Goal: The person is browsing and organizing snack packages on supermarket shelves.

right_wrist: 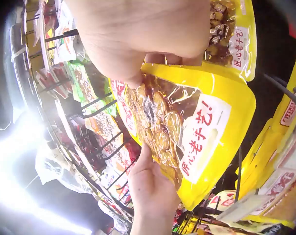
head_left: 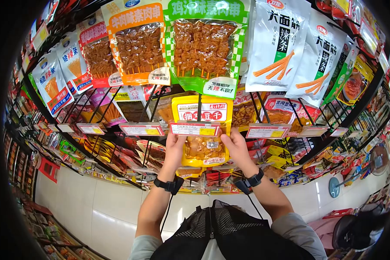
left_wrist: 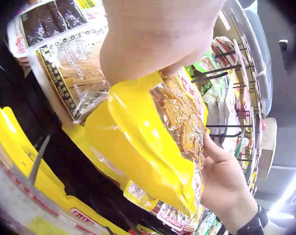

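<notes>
A yellow snack bag of dried tofu (head_left: 203, 149) with a clear window hangs upright at the middle of the rack, partly behind a price tag (head_left: 194, 129). My left hand (head_left: 174, 149) grips its left edge, thumb toward the front. On the opposite edge, my right hand (head_left: 237, 149) pinches the bag with the thumb on its face. In the left wrist view the bag's yellow side (left_wrist: 133, 142) bulges below my left hand (left_wrist: 160, 39). The right wrist view shows brown pieces through the window, with my right hand (right_wrist: 143, 29) over the top edge.
Skewer-style snack bags (head_left: 206, 47) and white spicy-strip bags (head_left: 278, 47) hang above. Black metal hooks (head_left: 261, 106) stick out between the packages. Another yellow bag (right_wrist: 236, 39) hangs beside the held one. A red stool (head_left: 47, 169) stands on the tiled floor at left.
</notes>
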`<action>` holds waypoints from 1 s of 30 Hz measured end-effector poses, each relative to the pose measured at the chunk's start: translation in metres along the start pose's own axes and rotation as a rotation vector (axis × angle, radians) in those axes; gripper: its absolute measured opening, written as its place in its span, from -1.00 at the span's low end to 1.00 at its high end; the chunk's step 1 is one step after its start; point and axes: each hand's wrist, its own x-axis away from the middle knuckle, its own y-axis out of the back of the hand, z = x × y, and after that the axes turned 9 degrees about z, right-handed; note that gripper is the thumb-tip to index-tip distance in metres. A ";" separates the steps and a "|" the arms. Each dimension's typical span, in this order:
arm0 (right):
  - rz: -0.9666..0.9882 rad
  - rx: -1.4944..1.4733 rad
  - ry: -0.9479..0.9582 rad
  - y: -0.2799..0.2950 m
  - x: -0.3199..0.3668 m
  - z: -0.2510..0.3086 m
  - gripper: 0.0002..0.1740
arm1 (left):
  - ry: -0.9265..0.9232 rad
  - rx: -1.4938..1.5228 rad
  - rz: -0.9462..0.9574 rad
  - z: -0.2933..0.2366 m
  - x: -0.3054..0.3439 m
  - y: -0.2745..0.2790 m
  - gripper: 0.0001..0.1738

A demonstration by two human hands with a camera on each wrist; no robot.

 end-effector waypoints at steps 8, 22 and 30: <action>-0.020 0.036 -0.094 -0.014 0.048 0.050 -0.73 | -0.036 0.060 -0.069 -0.032 0.061 -0.024 -0.89; 0.028 0.112 -0.053 -0.004 0.070 0.070 -0.77 | -0.106 -0.003 -0.121 -0.059 0.104 -0.052 -0.88; 0.220 0.118 -0.106 0.005 0.077 0.070 -0.71 | -0.083 -0.010 -0.322 -0.042 0.146 -0.073 -0.84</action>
